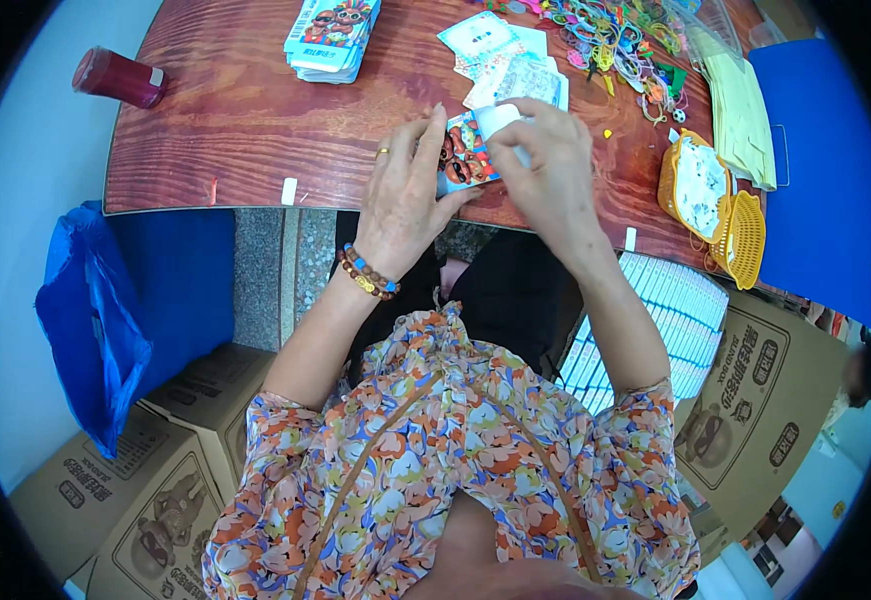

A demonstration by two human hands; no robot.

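Near the table's (225,130) near edge, the left hand (401,188) steadies a colourful packet (463,152), grip loosely open — the right hand (553,168) pinches a white piece (496,118) there, seemingly fitting it; next calls for steadiness.

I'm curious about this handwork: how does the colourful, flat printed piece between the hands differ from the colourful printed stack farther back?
The colourful, flat printed piece looks thin; the colourful printed stack has many layers. The left hand and right hand partly cover the piece, not the stack. The piece is nearer the person than the stack. Both show cartoon figures.
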